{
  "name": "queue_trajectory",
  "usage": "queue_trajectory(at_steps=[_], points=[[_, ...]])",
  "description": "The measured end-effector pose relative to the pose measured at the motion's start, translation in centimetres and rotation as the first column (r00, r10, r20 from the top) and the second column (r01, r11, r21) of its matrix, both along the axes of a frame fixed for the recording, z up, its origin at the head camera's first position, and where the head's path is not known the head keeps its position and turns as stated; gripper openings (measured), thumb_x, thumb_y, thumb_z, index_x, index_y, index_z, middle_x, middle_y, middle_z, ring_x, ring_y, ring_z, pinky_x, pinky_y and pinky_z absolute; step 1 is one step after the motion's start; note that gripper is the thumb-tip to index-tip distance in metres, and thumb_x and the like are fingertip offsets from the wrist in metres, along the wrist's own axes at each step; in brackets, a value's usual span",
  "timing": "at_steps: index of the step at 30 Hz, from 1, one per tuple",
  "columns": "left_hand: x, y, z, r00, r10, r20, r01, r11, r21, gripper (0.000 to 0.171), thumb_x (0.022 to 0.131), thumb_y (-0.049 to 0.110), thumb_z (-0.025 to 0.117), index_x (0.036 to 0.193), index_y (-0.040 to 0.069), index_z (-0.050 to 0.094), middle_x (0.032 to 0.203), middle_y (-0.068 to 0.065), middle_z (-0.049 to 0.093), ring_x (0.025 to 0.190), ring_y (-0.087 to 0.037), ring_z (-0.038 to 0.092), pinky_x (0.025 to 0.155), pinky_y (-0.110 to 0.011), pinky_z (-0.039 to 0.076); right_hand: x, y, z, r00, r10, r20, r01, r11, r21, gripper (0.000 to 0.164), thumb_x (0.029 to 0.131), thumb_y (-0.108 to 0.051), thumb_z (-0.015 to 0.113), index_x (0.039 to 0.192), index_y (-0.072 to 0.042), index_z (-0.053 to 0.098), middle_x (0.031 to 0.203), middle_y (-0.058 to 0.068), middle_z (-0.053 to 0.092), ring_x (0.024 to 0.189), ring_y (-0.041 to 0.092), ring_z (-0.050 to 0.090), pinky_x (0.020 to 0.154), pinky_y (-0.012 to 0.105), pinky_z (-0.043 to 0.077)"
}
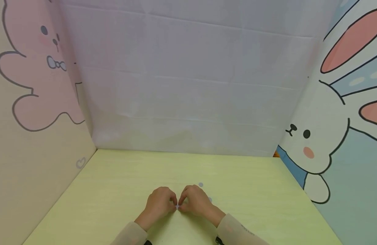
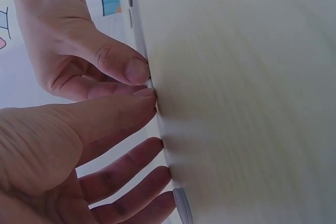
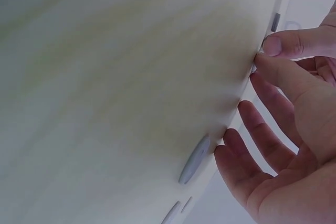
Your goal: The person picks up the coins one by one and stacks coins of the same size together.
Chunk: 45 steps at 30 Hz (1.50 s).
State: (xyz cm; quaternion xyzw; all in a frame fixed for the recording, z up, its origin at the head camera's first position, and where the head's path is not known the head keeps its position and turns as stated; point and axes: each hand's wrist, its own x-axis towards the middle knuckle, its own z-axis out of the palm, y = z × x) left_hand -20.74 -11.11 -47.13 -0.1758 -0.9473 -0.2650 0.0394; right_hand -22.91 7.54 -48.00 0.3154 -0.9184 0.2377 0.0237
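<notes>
Both hands meet low over the table. Between them is a small pale grey piece (image 1: 177, 206), mostly covered by the fingertips, so its full shape cannot be seen. My left hand (image 1: 161, 203) pinches its left side with thumb and forefinger. From the other side my right hand (image 1: 195, 200) pinches it the same way. In the left wrist view the other fingers (image 2: 126, 174) of the left hand touch the tabletop. A flat grey disc (image 3: 194, 159) lies beside the right hand's fingers in the right wrist view.
Two grey round pieces, one farther back (image 1: 200, 184) and one by the right hand (image 1: 210, 199), lie on the pale yellow-green table (image 1: 130, 170). A white sheet (image 1: 188, 85) stands behind. Printed panels flank the table, with a pink figure (image 1: 47, 85) on the left and a rabbit (image 1: 320, 143) on the right.
</notes>
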Motion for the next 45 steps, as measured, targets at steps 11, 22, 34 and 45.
queue_trajectory(at_steps=[11, 22, 34, 45], points=[[0.1, 0.0, 0.2, 1.000, 0.028, -0.009, -0.028, 1.000, -0.015, 0.020, 0.073, 0.006, 0.093, 0.070, 0.018, 0.077, 0.083, 0.007, 0.071, 0.076, -0.013, 0.062, 0.058, -0.033, 0.052, -0.1, -0.2, 0.2, 1.000, 0.011, 0.003, -0.011, 1.000, -0.006, 0.011, 0.080, -0.019, 0.095, 0.078, -0.021, 0.084, 0.093, -0.009, 0.076, 0.093, 0.007, 0.065, 0.092, 0.032, 0.056], [0.3, 0.2, 0.1, 1.000, 0.023, 0.002, -0.023, 1.000, -0.014, 0.021, 0.074, 0.014, 0.097, 0.070, 0.019, 0.077, 0.087, 0.005, 0.071, 0.081, -0.017, 0.066, 0.063, -0.038, 0.056, -0.8, 2.6, 1.2, 0.999, 0.012, 0.050, -0.012, 1.000, -0.002, 0.005, 0.089, -0.018, 0.086, 0.094, -0.017, 0.085, 0.099, -0.010, 0.075, 0.099, 0.012, 0.069, 0.094, 0.039, 0.058], [0.7, 0.3, 0.6, 1.000, 0.021, -0.012, -0.021, 1.000, -0.003, 0.021, 0.074, 0.011, 0.096, 0.071, 0.018, 0.076, 0.088, 0.004, 0.071, 0.082, -0.018, 0.065, 0.065, -0.037, 0.055, -2.9, 8.1, 1.5, 0.983, -0.183, 0.000, 0.182, 0.975, -0.124, 0.019, 0.095, -0.009, 0.079, 0.114, -0.007, 0.080, 0.112, 0.007, 0.075, 0.099, 0.028, 0.068, 0.083, 0.046, 0.057], [0.8, 0.4, 0.3, 0.999, 0.020, -0.025, -0.020, 1.000, 0.006, 0.021, 0.074, 0.012, 0.096, 0.070, 0.019, 0.076, 0.088, 0.004, 0.069, 0.083, -0.018, 0.064, 0.065, -0.036, 0.054, -5.2, 9.5, -0.1, 0.984, -0.170, 0.059, 0.176, 0.978, -0.112, 0.029, 0.090, -0.010, 0.083, 0.119, -0.004, 0.078, 0.114, 0.012, 0.074, 0.100, 0.031, 0.067, 0.084, 0.047, 0.057]])
